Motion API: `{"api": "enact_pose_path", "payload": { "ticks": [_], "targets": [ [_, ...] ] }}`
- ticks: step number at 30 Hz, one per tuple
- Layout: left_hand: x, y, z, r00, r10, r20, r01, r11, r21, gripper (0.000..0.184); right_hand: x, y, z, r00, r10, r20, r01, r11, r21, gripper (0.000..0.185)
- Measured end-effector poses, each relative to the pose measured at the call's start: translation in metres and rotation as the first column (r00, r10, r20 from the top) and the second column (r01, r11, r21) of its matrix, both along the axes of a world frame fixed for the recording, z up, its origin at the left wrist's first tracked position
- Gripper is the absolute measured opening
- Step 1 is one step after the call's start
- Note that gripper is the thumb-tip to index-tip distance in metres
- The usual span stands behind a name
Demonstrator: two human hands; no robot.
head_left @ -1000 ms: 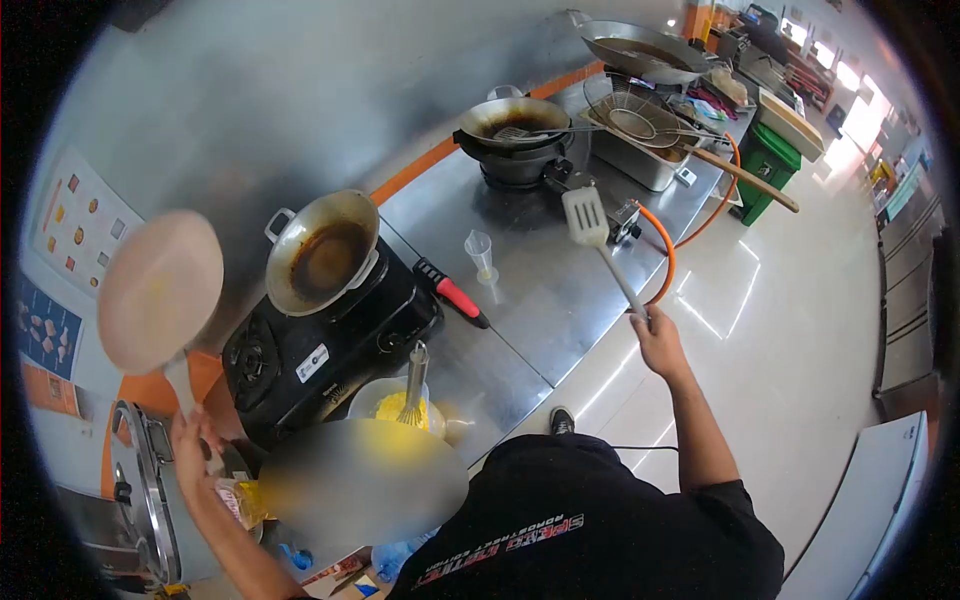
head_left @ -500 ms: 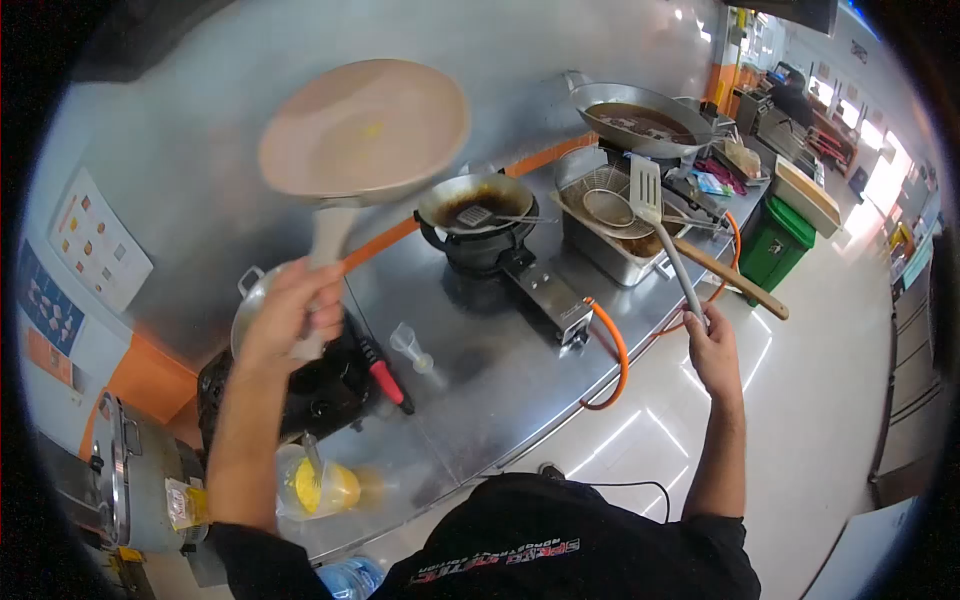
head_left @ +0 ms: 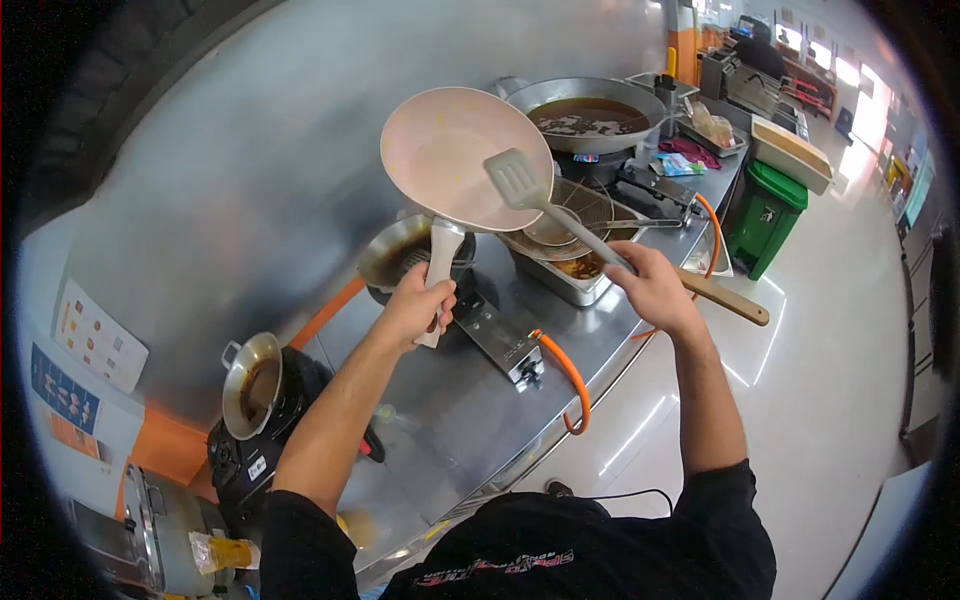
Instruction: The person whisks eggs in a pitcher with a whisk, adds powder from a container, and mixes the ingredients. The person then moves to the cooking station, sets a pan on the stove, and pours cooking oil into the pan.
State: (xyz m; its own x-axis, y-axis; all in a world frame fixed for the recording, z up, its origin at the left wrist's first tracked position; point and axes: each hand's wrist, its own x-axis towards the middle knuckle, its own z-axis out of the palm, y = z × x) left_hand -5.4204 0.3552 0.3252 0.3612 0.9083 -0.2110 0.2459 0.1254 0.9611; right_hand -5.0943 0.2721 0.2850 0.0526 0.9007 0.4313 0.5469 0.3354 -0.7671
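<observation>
My left hand is closed around the pale handle of a cream frying pan. The pan is raised above the counter, tilted so its inner surface faces me, with small yellowish traces on it. In my right hand is the handle of a grey slotted spatula. The spatula's head overlaps the pan's right side; whether it touches the pan I cannot tell. Behind the pan handle, a dark-stained wok sits on a gas burner.
A steel tray holds strainers, one with a wooden handle. Beyond it stands a large wok of dark oil. An orange hose hangs over the counter edge. At left, a small pan rests on a black stove.
The frying pan has moved right and nearer the spatula. The spatula has swung left so its head overlaps the pan. My view has shifted, and the yellow-filled container is now mostly hidden by my left arm.
</observation>
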Motion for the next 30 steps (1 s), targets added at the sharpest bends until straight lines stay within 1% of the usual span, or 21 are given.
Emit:
{"api": "enact_pose_path", "payload": {
  "ticks": [1, 2, 3, 4, 5, 6, 8, 9, 10, 12, 13, 14, 16, 17, 18, 20, 22, 24, 26, 29, 30],
  "targets": [
    [0.005, 0.002, -0.005, 1.0, 0.005, -0.008, -0.005, 1.0, 0.027, 0.018, 0.005, 0.015, -0.009, 1.0, 0.017, 0.025, -0.018, 0.998, 0.064, 0.034],
    [0.011, 0.005, -0.01, 1.0, 0.011, -0.015, -0.01, 0.999, 0.053, 0.018, 0.009, 0.018, -0.002, 1.0, 0.007, 0.016, -0.008, 0.998, 0.062, 0.034],
    [0.015, 0.008, -0.013, 1.0, 0.0, -0.025, 0.001, 0.999, 0.054, 0.018, 0.01, 0.019, 0.008, 0.94, 0.109, -0.323, -0.183, 0.961, -0.208, 0.031],
    [0.017, 0.01, -0.015, 1.0, 0.0, -0.017, 0.001, 0.998, 0.064, 0.018, 0.011, 0.02, 0.014, 0.763, 0.098, -0.639, -0.422, 0.824, -0.378, 0.028],
    [0.019, 0.014, -0.016, 1.0, 0.003, -0.006, -0.002, 0.997, 0.075, 0.018, 0.01, 0.025, 0.011, 0.692, 0.078, -0.717, -0.462, 0.812, -0.357, 0.025],
    [0.019, 0.017, -0.015, 1.0, -0.003, -0.016, 0.004, 0.997, 0.077, 0.018, 0.013, 0.031, 0.01, 0.686, 0.076, -0.724, -0.461, 0.815, -0.351, 0.025],
    [0.014, 0.023, -0.014, 0.993, -0.027, -0.114, 0.044, 0.988, 0.149, 0.019, 0.019, 0.042, 0.012, 0.709, 0.144, -0.69, -0.529, 0.756, -0.386, 0.026],
    [0.011, 0.026, -0.013, 0.984, -0.044, -0.173, 0.075, 0.981, 0.179, 0.025, 0.017, 0.04, 0.024, 0.754, 0.132, -0.644, -0.491, 0.765, -0.417, 0.024],
    [0.007, 0.027, -0.012, 0.982, -0.046, -0.182, 0.08, 0.98, 0.182, 0.025, 0.015, 0.049, 0.024, 0.749, 0.133, -0.65, -0.492, 0.768, -0.41, 0.024],
    [0.003, 0.023, -0.009, 0.937, -0.023, -0.349, 0.127, 0.952, 0.277, 0.032, 0.011, 0.072, 0.017, 0.745, 0.212, -0.632, -0.536, 0.755, -0.379, 0.026],
    [0.002, 0.023, -0.008, 0.933, -0.026, -0.359, 0.134, 0.95, 0.281, 0.032, 0.009, 0.082, 0.016, 0.713, 0.206, -0.67, -0.578, 0.715, -0.394, 0.027],
    [0.001, 0.023, -0.008, 0.922, -0.023, -0.386, 0.143, 0.948, 0.286, 0.034, 0.004, 0.086, 0.014, 0.709, 0.207, -0.675, -0.577, 0.719, -0.386, 0.027],
    [0.005, 0.019, -0.014, 0.911, -0.022, -0.412, 0.154, 0.945, 0.29, 0.037, -0.008, 0.092, 0.009, 0.41, 0.251, -0.877, -0.696, 0.708, -0.123, 0.027],
    [0.012, 0.013, -0.021, 0.915, 0.015, -0.404, 0.119, 0.946, 0.303, 0.036, -0.021, 0.1, 0.004, 0.372, 0.209, -0.905, -0.652, 0.752, -0.094, 0.029],
    [0.015, 0.009, -0.027, 0.917, 0.052, -0.395, 0.082, 0.946, 0.315, 0.034, -0.032, 0.104, 0.003, 0.373, 0.208, -0.904, -0.651, 0.753, -0.095, 0.029],
    [0.017, 0.007, -0.027, 0.918, 0.026, -0.397, 0.105, 0.947, 0.304, 0.039, -0.049, 0.111, 0.0, 0.336, 0.098, -0.937, -0.501, 0.861, -0.089, 0.028],
    [0.023, 0.002, -0.025, 0.935, 0.031, -0.354, 0.081, 0.952, 0.296, 0.03, -0.053, 0.113, -0.008, 0.314, 0.079, -0.946, -0.478, 0.874, -0.085, 0.026],
    [0.029, 0.001, -0.032, 0.945, 0.053, -0.324, 0.046, 0.956, 0.289, 0.03, -0.055, 0.11, -0.011, 0.182, -0.022, -0.983, -0.45, 0.887, -0.103, 0.025],
    [0.03, -0.002, -0.03, 0.953, 0.078, -0.293, 0.013, 0.955, 0.295, 0.03, -0.054, 0.093, -0.024, 0.201, -0.003, -0.979, -0.489, 0.866, -0.104, 0.026],
    [0.035, -0.006, -0.021, 0.923, 0.127, -0.363, 0.008, 0.938, 0.347, 0.03, -0.058, 0.074, -0.015, 0.226, 0.041, -0.973, -0.527, 0.846, -0.086, 0.025],
    [0.034, -0.006, -0.02, 0.876, 0.157, -0.455, 0.049, 0.911, 0.409, 0.034, -0.064, 0.069, -0.012, 0.224, 0.061, -0.973, -0.535, 0.842, -0.07, 0.024]
  ]
}}
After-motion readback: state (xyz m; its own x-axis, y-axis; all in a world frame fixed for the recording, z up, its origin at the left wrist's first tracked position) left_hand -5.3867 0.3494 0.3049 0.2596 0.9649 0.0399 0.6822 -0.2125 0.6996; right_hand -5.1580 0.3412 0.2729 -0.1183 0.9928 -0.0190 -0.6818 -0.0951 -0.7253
